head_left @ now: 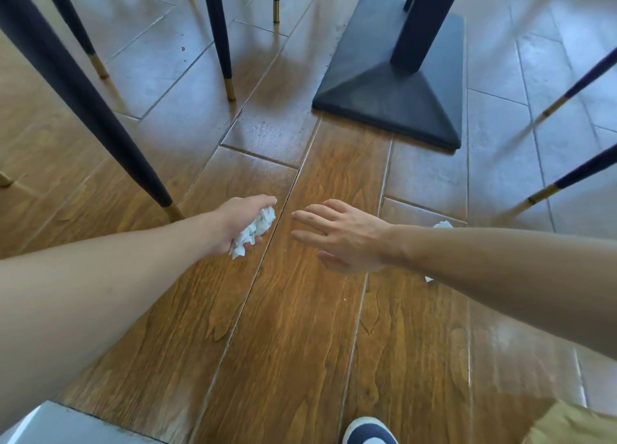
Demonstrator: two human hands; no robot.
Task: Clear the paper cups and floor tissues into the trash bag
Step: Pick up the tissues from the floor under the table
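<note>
View: you have one head camera only, wide-angle, so no second view shares the scene.
Facing: forward and steeply down at the floor.
Nearness: close; both your forearms fill the lower frame.
Landmarks: table base at 1 o'clock, chair leg at 10 o'clock, your shoe at 6 o'clock.
</note>
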